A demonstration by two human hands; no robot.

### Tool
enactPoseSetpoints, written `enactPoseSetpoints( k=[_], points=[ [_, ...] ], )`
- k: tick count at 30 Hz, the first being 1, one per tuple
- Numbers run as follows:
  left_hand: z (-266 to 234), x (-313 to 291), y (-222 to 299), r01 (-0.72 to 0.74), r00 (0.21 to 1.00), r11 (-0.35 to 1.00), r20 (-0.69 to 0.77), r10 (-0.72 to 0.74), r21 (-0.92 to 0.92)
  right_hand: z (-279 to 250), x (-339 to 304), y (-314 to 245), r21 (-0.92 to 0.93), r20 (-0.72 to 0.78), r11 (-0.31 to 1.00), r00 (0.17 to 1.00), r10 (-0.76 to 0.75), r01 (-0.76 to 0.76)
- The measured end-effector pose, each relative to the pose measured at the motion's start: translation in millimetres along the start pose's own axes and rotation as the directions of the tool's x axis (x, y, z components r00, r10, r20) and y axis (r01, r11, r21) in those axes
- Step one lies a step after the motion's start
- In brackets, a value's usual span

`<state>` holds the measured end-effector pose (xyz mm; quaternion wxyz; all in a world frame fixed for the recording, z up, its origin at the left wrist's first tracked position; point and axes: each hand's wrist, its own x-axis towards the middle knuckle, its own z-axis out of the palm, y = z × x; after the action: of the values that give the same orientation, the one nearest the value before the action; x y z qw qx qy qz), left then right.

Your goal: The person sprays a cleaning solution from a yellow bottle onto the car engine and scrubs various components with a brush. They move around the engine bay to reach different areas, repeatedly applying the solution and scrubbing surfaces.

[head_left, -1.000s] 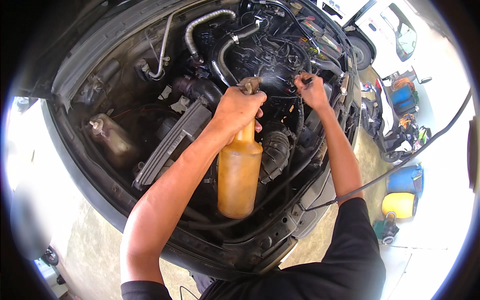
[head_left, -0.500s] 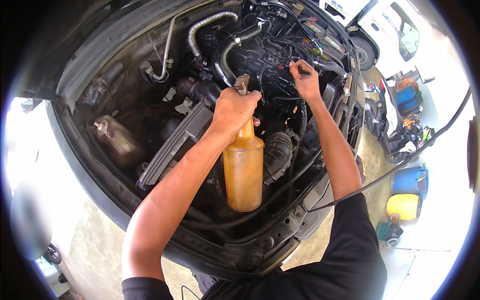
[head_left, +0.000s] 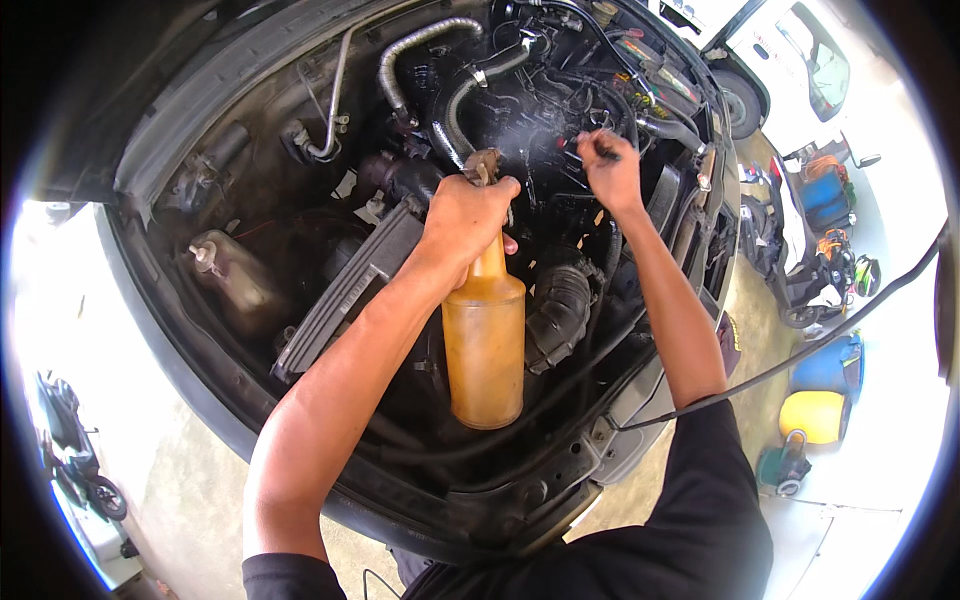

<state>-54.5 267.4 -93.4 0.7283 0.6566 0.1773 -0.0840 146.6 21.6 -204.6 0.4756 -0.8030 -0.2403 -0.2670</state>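
My left hand (head_left: 466, 225) is closed round the neck of a translucent amber spray bottle (head_left: 484, 345), just under its brown, grimy spray head (head_left: 482, 166). The bottle hangs upright over the engine bay. Farther right and a little deeper, my right hand (head_left: 612, 170) is closed on a small dark tool with a red tip (head_left: 563, 143). That hand is slightly blurred and its fingers hide most of the tool, so its kind does not show. Whitish mist hangs between the spray head and the right hand, over the wet, black engine (head_left: 515, 120).
A black ribbed intake hose (head_left: 562, 315) lies beside the bottle. Left of it are a black air filter housing (head_left: 345, 295) and a discoloured plastic reservoir (head_left: 235, 270). A dark cable (head_left: 800, 355) crosses on the right. Beyond stand a blue drum (head_left: 830, 365) and a yellow container (head_left: 812, 416).
Mist has appeared over the engine in front of the spray head. My right hand has shifted slightly down and become blurred; my left hand keeps its grip on the spray bottle.
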Motion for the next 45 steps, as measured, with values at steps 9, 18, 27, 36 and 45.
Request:
enactPoseSetpoints(
  k=[9, 18, 27, 36, 45],
  points=[
    [1, -1, 1, -0.031, 0.999, 0.998, 0.036, 0.033, -0.057, 11, -12, 5, 0.107, -0.057, 0.974, 0.977, 0.205, -0.199],
    [1, 1, 1, -0.035, 0.999, 0.999, -0.031, 0.034, -0.020, -9, -15, 18, 0.158, -0.032, 0.968, 0.978, 0.204, -0.197],
    [3, -1, 3, -0.034, 0.998, 0.999, -0.053, 0.033, -0.014, -35, -1, 25, 0.159, -0.147, 0.965, 0.961, 0.233, -0.210],
    [2, 0, -3, -0.060, 0.998, 0.997, 0.005, 0.060, -0.051, -29, -7, 27, -0.241, -0.253, 0.944, 0.954, 0.162, -0.224],
    [7, -3, -1, -0.062, 0.998, 0.998, -0.029, 0.061, -0.034, -22, -10, 11, -0.161, -0.055, 0.986, 0.998, 0.033, -0.042]
  ],
)
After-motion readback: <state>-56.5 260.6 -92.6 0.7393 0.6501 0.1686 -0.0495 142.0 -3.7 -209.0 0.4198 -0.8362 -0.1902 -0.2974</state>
